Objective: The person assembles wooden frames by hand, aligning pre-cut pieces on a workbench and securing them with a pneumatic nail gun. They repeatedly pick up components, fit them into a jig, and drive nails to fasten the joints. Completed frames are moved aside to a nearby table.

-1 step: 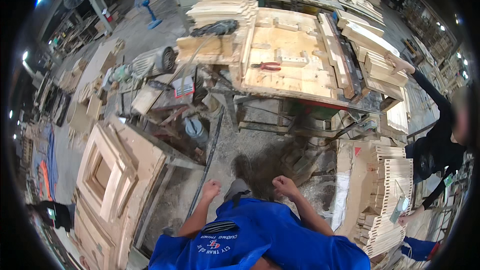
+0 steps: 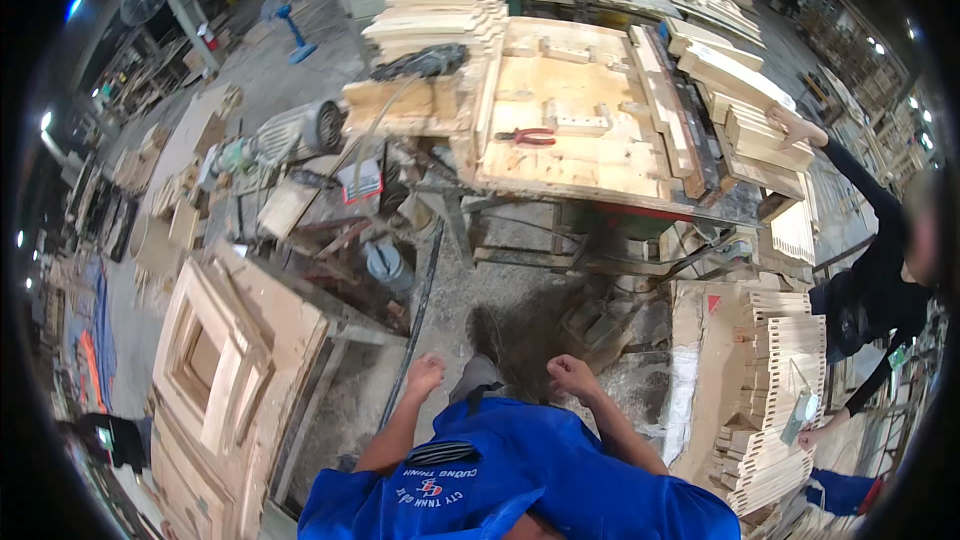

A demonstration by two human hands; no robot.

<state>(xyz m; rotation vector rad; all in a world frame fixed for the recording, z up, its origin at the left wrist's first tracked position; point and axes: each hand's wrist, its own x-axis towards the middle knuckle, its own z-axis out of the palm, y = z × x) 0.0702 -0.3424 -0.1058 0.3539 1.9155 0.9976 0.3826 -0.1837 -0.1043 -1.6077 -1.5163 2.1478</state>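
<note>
My left hand [image 2: 427, 375] hangs in front of my body with its fingers curled in, and I see nothing in it. On the other side, my right hand [image 2: 572, 377] is loosely closed too, its thumb side up, with no object showing. Both hands are over the floor and touch no workpiece. Ahead stands a workbench with a plywood jig board [image 2: 560, 75]. Red-handled pliers [image 2: 528, 136] lie on that board near wooden blocks [image 2: 577, 119]. Closest to my left hand is a table with wooden frames [image 2: 215, 355] stacked on it.
Slotted wooden slats [image 2: 785, 390] lie stacked on cardboard at my right. A co-worker [image 2: 870, 270] there has one hand on wooden pieces [image 2: 765, 138] and the other by the slats. A motor [image 2: 300, 130], a bucket [image 2: 388, 265] and a dark hose [image 2: 412, 340] are at left.
The view has shifted slightly, so the bench and left-side things sit a little further left. My hands stay closed in nearly the same place.
</note>
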